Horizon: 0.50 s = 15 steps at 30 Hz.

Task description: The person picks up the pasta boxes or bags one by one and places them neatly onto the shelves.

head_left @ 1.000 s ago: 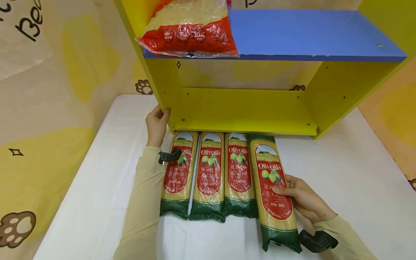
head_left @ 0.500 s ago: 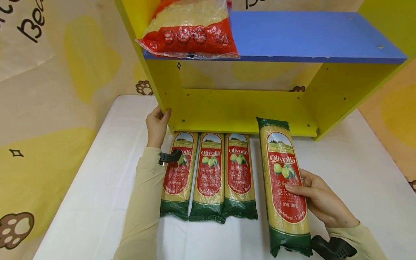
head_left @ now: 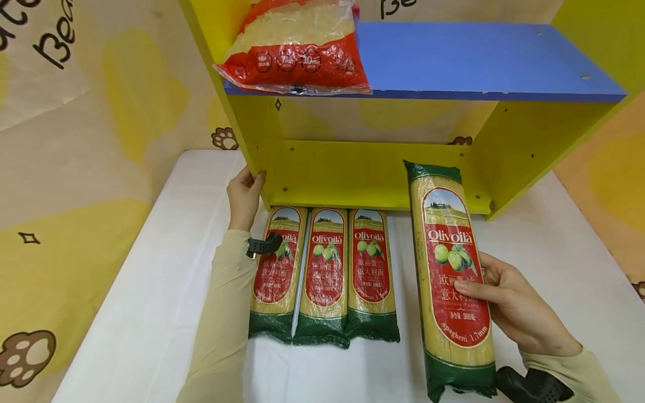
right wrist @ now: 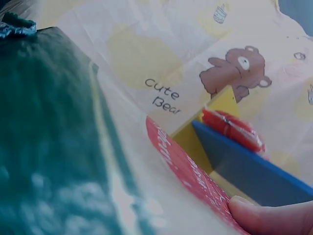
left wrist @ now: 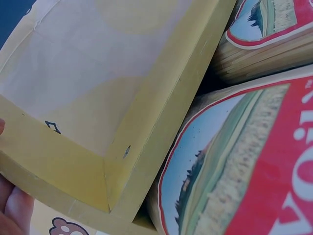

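Note:
My right hand grips a pack of spaghetti by its right side, thumb across the red label. The pack is raised, its green top end overlapping the lower shelf board in the head view. In the right wrist view the pack's green end fills the left, with my thumb on the label. My left hand holds the front edge of the yellow side panel of a shelf unit. Three similar spaghetti packs lie side by side on the white table, their top ends against the unit's lower board.
A red and clear bag of pale noodles sits on the left of the blue shelf. Below it is the yellow bottom board. The white table extends to both sides, with a patterned wall covering behind.
My right hand has lifted the fourth spaghetti pack away from the row, up and to the right. My left hand keeps its place on the side panel.

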Tool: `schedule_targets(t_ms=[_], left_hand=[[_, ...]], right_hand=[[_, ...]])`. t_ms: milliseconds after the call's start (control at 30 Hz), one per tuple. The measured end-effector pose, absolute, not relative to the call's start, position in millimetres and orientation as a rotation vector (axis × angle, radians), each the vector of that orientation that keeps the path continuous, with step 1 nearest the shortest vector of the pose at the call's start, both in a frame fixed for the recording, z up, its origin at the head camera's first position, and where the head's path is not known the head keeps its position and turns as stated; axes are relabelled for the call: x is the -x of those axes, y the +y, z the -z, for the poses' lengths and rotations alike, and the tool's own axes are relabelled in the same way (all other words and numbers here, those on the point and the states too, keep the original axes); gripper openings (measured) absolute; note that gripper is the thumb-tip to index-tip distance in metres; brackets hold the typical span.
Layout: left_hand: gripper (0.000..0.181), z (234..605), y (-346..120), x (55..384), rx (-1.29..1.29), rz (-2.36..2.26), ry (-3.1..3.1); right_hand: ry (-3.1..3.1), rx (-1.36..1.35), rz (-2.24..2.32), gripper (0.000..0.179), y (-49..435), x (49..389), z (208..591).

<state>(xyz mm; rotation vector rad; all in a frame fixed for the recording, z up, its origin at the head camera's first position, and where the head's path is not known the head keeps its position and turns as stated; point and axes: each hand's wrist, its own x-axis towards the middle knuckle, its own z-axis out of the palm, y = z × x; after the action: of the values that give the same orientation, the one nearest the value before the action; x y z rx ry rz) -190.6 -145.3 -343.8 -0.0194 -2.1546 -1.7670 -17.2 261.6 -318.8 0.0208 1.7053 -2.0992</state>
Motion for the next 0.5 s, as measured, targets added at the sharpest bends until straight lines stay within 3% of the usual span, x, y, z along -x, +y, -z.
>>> schedule_targets(t_ms=[500], left_hand=[[0.031,346,-146,192,0.017,1.769,-2.149]], right_hand=[[1.739,0.131,2.14,0.04,264,14,295]])
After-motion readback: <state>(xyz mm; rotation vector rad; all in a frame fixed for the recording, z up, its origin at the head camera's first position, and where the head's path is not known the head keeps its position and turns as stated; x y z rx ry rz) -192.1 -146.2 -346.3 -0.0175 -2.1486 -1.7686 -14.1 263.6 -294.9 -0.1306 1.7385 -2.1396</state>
